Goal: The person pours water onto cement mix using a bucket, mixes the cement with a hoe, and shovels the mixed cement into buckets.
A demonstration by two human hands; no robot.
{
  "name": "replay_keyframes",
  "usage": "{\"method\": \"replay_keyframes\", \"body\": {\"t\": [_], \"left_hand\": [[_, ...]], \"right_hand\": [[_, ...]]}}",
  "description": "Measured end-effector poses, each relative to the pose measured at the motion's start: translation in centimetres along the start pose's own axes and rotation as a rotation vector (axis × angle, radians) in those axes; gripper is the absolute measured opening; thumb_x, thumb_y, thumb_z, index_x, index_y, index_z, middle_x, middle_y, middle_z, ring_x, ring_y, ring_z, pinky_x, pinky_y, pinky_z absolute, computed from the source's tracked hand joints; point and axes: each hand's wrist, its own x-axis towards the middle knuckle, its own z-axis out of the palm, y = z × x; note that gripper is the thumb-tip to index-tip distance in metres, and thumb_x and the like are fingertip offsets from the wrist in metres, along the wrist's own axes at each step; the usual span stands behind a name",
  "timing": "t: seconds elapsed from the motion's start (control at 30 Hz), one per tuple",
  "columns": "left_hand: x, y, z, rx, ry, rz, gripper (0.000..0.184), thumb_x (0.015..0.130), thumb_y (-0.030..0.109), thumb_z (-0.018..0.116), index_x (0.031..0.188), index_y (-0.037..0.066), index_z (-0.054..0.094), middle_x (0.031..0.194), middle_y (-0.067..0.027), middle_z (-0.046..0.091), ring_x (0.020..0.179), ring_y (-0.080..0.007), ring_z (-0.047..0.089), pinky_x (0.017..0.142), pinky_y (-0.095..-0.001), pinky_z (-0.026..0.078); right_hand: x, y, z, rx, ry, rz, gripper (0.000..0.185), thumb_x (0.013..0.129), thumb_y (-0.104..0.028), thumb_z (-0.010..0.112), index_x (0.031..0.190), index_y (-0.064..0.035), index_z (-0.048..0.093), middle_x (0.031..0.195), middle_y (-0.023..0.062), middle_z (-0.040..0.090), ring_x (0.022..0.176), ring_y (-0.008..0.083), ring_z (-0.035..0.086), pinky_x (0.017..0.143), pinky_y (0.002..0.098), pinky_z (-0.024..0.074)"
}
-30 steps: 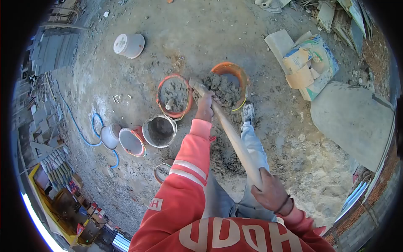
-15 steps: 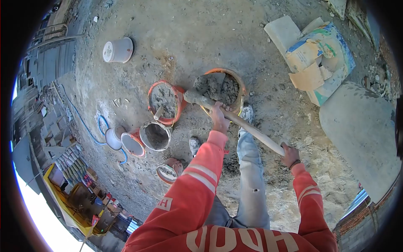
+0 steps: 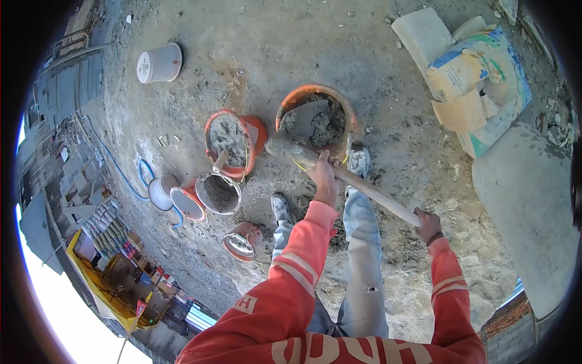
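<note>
I grip a long wooden-handled hoe (image 3: pixel 379 197) with both hands. My left hand (image 3: pixel 324 178) is closed round the handle near its thick upper end, beside the mortar bucket. Farther down, my right hand (image 3: pixel 429 225) wraps the handle close to its lower end. The hoe's grey, mortar-smeared blade lies inside an orange bucket (image 3: pixel 350 108), against wet grey mortar (image 3: pixel 327 124). This bucket stands just in front of my right shoe. To its left, another orange bucket (image 3: pixel 257 136) holds grey mix, with a trowel-like handle (image 3: pixel 220 161) sticking out.
Left of my feet stand an open dirty bucket (image 3: pixel 218 194), a smaller red bucket (image 3: pixel 245 236) and more pails. A white bucket (image 3: pixel 163 64) lies farther off. At right are a torn cement bag (image 3: pixel 467 91) and a large grey sheet (image 3: pixel 524 200). A blue hose (image 3: pixel 115 168) runs along the left.
The hoe's blade now shows more plainly in the bucket, tilted over the mortar. Both hands have shifted slightly down and right in view, still gripping the handle.
</note>
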Motion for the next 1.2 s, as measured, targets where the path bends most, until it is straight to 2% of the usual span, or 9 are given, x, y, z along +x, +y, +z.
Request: {"method": "replay_keyframes", "body": {"t": [0.13, 0.23, 0.27, 0.43, 0.7, 0.83, 0.93, 1.13, 1.2], "left_hand": [[7.8, -2.7, 0.8, 0.106, 0.038, -0.054, 0.012, 0.079, 0.004, 0.061, 0.081, 0.009, 0.051, 0.061, -0.0025, 0.047, 0.050, -0.0166, 0.046, 0.051, -0.0347, 0.047], [5.6, -1.5, 2.1, 0.201, 0.067, -0.020, 0.012, 0.079, 0.003, 0.061, 0.081, 0.009, 0.051, 0.060, -0.0032, 0.048, 0.050, -0.0179, 0.048, 0.049, -0.0340, 0.045], [5.4, -1.0, 2.2, 0.114, 0.019, -0.035, 0.012, 0.079, 0.003, 0.061, 0.081, 0.009, 0.051, 0.061, -0.0029, 0.048, 0.051, -0.0175, 0.047, 0.049, -0.0331, 0.044], [-3.9, 5.3, -1.9, -0.122, -0.182, -0.013, 0.013, 0.081, 0.006, 0.060, 0.086, 0.013, 0.051, 0.065, 0.0032, 0.040, 0.055, -0.0113, 0.039, 0.055, -0.0286, 0.040], [-13.3, 15.4, -16.3, -0.057, -0.231, -0.209, 0.010, 0.082, 0.010, 0.056, 0.088, 0.016, 0.051, 0.064, 0.0044, 0.039, 0.053, -0.0109, 0.038, 0.057, -0.0294, 0.039], [-12.3, 16.4, -24.7, 0.060, -0.209, -0.394, 0.011, 0.079, 0.007, 0.059, 0.084, 0.013, 0.052, 0.063, 0.0032, 0.041, 0.051, -0.0108, 0.039, 0.054, -0.0295, 0.038], [-8.7, 15.4, -28.5, 0.149, -0.213, -0.490, 0.011, 0.078, 0.006, 0.060, 0.084, 0.012, 0.052, 0.062, 0.0021, 0.040, 0.050, -0.0114, 0.041, 0.051, -0.0318, 0.040], [-2.7, 10.9, -31.8, 0.542, -0.280, -0.128, 0.010, 0.082, 0.007, 0.061, 0.087, 0.008, 0.052, 0.064, -0.0019, 0.048, 0.050, -0.0138, 0.049, 0.044, -0.0333, 0.047], [0.0, 8.7, -32.8, 0.742, -0.405, 0.052, 0.016, 0.083, 0.008, 0.062, 0.093, 0.004, 0.051, 0.067, -0.0051, 0.052, 0.048, -0.0157, 0.053, 0.042, -0.0332, 0.046]], "right_hand": [[6.0, 0.5, 2.4, -0.024, 0.071, 0.064, 0.046, 0.066, -0.009, 0.068, 0.111, -0.0118, 0.058, 0.087, 0.0172, 0.066, 0.081, 0.0375, 0.063, 0.074, 0.0458, 0.0509], [4.9, 0.2, 1.8, 0.042, 0.203, 0.117, 0.042, 0.068, -0.008, 0.066, 0.110, -0.0119, 0.059, 0.088, 0.0178, 0.066, 0.082, 0.0378, 0.063, 0.074, 0.0459, 0.0505], [4.3, -0.3, 1.1, 0.038, 0.137, 0.137, 0.050, 0.064, -0.012, 0.073, 0.111, -0.0155, 0.056, 0.092, 0.0137, 0.066, 0.086, 0.0347, 0.063, 0.076, 0.0448, 0.0509], [-0.8, -3.7, 0.2, -0.026, 0.302, 0.002, 0.040, 0.063, -0.012, 0.072, 0.100, -0.0145, 0.056, 0.094, 0.0092, 0.066, 0.086, 0.0327, 0.063, 0.076, 0.0456, 0.0497], [-21.1, -23.1, 2.8, -0.068, 0.132, 0.045, 0.037, 0.067, -0.016, 0.069, 0.101, -0.0153, 0.053, 0.083, 0.0074, 0.066, 0.079, 0.0329, 0.064, 0.070, 0.0456, 0.0486], [-29.3, -37.8, 7.8, 0.086, 0.080, 0.229, 0.033, 0.069, -0.015, 0.065, 0.100, -0.0121, 0.053, 0.072, 0.0126, 0.064, 0.066, 0.0368, 0.063, 0.060, 0.0489, 0.0494], [-28.9, -42.1, 15.1, 0.158, 0.102, 0.348, 0.034, 0.069, -0.014, 0.064, 0.101, -0.0104, 0.053, 0.072, 0.0161, 0.064, 0.069, 0.0382, 0.063, 0.063, 0.0493, 0.0501], [-20.5, -44.1, 29.3, 0.420, 0.324, 0.359, 0.044, 0.073, -0.021, 0.065, 0.113, -0.0074, 0.051, 0.080, 0.0197, 0.064, 0.074, 0.0423, 0.061, 0.067, 0.0495, 0.0493], [-15.8, -42.6, 34.7, 0.428, 0.383, 0.300, 0.051, 0.074, -0.023, 0.065, 0.118, -0.0034, 0.049, 0.085, 0.0210, 0.064, 0.076, 0.0428, 0.060, 0.070, 0.0493, 0.0489]]}}
